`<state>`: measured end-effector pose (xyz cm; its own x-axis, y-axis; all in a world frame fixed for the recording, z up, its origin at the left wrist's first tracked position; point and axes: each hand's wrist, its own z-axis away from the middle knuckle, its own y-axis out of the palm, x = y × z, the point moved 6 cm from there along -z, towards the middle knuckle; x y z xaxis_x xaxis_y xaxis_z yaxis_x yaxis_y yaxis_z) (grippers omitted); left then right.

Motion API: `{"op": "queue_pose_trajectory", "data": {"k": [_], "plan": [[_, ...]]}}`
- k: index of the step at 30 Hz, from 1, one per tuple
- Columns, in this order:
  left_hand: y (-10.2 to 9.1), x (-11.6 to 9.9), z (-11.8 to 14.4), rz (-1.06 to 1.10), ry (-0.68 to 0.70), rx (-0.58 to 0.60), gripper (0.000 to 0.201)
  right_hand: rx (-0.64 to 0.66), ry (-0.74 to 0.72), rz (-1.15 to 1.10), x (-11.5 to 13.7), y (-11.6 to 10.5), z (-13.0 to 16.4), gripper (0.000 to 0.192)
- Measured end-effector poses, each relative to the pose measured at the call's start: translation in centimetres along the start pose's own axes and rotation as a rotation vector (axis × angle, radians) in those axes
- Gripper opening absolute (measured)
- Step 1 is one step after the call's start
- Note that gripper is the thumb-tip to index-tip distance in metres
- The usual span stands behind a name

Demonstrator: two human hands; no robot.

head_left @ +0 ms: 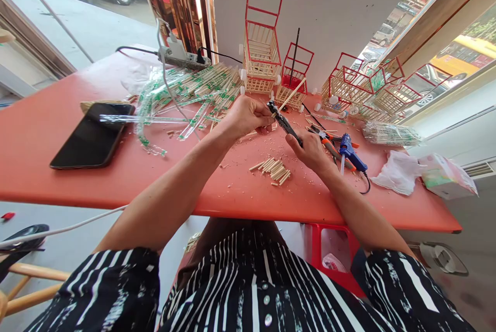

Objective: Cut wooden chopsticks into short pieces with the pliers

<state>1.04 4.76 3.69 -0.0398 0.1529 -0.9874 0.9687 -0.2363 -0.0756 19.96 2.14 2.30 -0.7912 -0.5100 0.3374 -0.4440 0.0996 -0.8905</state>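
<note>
In my right hand (310, 151) is a dark hand tool that looks like a pair of cutting pliers (285, 126), its jaws pointing up and left. My left hand (248, 116) is closed, fingertips pinched by those jaws on a thin wooden stick (293, 93). The stick slants up and right past the jaws; its pinched end is mostly hidden by my fingers. Below the tool lies a small pile of short cut stick pieces (274, 169) on the orange-red table (232, 192). Wood crumbs are scattered around it.
Small wooden shopping carts with red frames (261, 45) stand along the back. Left are wrapped sticks (211, 89), a power strip (184, 57) and a black phone (95, 135). Right are a blue glue gun (350, 152), orange-handled pliers (333, 148) and a white plastic bag (399, 171).
</note>
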Motion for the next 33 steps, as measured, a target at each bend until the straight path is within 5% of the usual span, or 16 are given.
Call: {"op": "queue_pose_trajectory", "data": {"k": [8,33], "plan": [[0.0,0.6,-0.2,-0.004,-0.023,-0.006,0.016,0.072,0.025,-0.024,0.1,0.0,0.0,0.069],[0.6,0.8,-0.1,0.05,-0.043,-0.033,0.015,-0.008,0.039,-0.01,-0.7,0.3,0.3,0.064]]}}
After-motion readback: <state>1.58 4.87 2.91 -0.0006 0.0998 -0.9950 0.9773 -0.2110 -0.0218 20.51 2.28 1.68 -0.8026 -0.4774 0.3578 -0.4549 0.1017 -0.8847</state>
